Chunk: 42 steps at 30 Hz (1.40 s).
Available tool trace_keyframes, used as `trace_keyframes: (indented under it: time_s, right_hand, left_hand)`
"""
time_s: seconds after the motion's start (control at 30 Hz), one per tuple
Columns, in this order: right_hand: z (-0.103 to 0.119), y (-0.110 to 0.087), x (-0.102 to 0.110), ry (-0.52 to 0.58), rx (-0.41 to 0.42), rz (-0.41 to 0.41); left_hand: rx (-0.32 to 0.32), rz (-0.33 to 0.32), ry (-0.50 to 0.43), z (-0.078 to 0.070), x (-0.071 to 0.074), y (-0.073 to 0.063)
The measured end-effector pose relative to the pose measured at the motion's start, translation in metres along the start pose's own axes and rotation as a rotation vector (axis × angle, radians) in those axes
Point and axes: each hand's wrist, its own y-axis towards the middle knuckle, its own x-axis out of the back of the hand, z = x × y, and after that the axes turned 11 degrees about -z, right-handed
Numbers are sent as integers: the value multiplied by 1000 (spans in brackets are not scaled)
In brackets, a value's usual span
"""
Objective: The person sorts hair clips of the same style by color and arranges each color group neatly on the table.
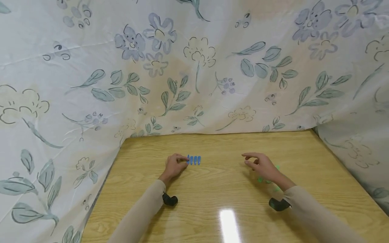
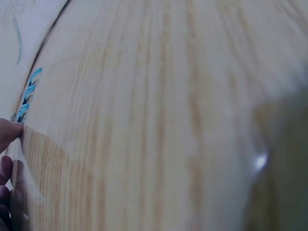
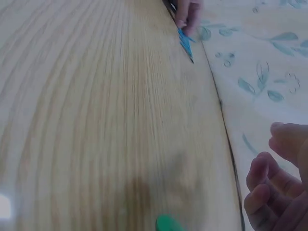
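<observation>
Several small, narrow blue pieces [image 1: 195,160] stand side by side in a short row on the wooden table. My left hand [image 1: 175,164] is at the row's left end, with thumb and forefinger pinching the leftmost blue piece [image 1: 188,159]. In the left wrist view, other blue pieces [image 2: 29,91] stretch away beyond the thumb. To the right, my right hand [image 1: 259,164] hovers over the table, fingers loosely bent and holding nothing. Small green pieces [image 1: 260,180] lie scattered below it, partly hidden by the hand and wrist; one green piece [image 3: 167,223] shows in the right wrist view.
The wooden table [image 1: 218,189] has a floral cloth [image 1: 194,67] hanging along its back and sides. Black straps with camera mounts [image 1: 170,199] sit at both wrists. A bright light reflection [image 1: 229,224] lies on the table's near part.
</observation>
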Motion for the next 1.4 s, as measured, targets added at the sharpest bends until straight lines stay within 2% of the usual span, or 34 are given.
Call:
trace_keyframes:
  time_s: [0.13, 0.4, 0.73, 0.9, 1.03, 1.23, 1.4]
  right_hand:
    - [-9, -6, 9, -20, 7, -30]
    - [-24, -19, 33, -27, 14, -39]
    - [-43, -26, 67, -55, 83, -21]
    - [-49, -32, 77, -99, 49, -3]
    - [-55, -35, 87, -125, 68, 23]
    - [-71, -51, 93, -100, 40, 72]
    - [-78, -64, 87, -154, 39, 40]
  left_hand:
    - [1, -3, -2, 1, 1, -1]
    - [0, -6, 2, 0, 1, 0]
    - [1, -4, -3, -3, -1, 3]
    - [4, -10, 5, -1, -1, 3]
    - [5, -23, 13, -3, 0, 6]
    - [9, -17, 19, -3, 1, 2]
    - [-1, 0, 21, -1, 1, -1]
